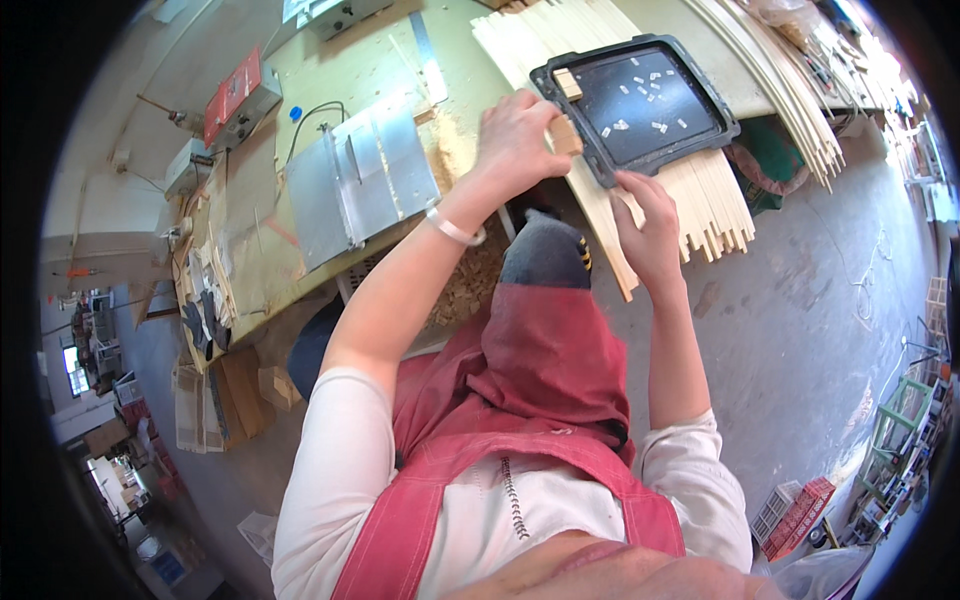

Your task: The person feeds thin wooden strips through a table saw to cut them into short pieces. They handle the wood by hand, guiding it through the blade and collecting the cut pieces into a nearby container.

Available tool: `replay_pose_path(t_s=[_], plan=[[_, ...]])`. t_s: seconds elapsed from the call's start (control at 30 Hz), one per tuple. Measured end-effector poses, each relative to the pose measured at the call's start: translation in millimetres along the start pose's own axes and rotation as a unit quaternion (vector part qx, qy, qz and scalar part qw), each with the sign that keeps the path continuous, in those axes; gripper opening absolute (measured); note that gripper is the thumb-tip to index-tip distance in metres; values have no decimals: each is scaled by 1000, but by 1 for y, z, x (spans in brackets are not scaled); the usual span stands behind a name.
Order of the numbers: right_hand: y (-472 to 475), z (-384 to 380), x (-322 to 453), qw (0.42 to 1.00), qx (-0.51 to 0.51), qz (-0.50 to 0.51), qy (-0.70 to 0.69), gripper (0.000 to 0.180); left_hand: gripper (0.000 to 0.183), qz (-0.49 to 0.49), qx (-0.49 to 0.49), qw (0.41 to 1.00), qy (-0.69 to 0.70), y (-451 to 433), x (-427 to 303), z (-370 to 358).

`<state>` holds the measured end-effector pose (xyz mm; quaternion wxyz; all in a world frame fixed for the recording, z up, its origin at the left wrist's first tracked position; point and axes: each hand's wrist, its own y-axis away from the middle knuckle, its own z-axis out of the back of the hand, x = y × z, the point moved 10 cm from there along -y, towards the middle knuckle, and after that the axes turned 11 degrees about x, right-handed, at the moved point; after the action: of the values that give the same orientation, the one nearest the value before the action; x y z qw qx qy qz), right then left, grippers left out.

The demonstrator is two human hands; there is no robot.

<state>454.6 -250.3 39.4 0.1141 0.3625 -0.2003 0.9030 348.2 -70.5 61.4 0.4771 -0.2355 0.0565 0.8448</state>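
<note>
My left hand (517,142) grips a small stack of light wooden blocks (565,136) between thumb and fingers, just off the near left side of a black plastic tray (649,154). At the tray's near corner is my right hand (651,225), its thumb and forefinger tips close together; whether anything small is between them cannot be made out. Several small whitish pieces (642,90) lie scattered on the tray floor. More wooden blocks (568,84) rest inside its left edge. Beneath the tray are long pale wooden strips (705,199), their ends jutting past the table.
A metal plate with a slot and a thin blade (364,176) lies left on the worktable (375,82), beside sawdust (452,146). Red-and-grey control box (241,101) stands farther left. Wood offcuts (469,289) fill a container under the table. Long thin strips (795,112) overhang at right.
</note>
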Motion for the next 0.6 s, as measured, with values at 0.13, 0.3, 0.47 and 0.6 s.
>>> replay_pose_path(t_s=[0.13,0.3,0.47,0.6], plan=[[18,1,-50,997,14,-72,-37,30,56,67,53,995,-50,-72,19,-70],[-30,-12,-89,993,32,-78,-83,33,55,75,96,988,-93,-104,26,-115],[-90,-62,-157,921,32,-207,-329,46,55,90,122,981,-123,-111,23,-127],[-101,-95,-168,847,3,-276,-454,53,60,100,139,975,-145,-109,25,-128]])
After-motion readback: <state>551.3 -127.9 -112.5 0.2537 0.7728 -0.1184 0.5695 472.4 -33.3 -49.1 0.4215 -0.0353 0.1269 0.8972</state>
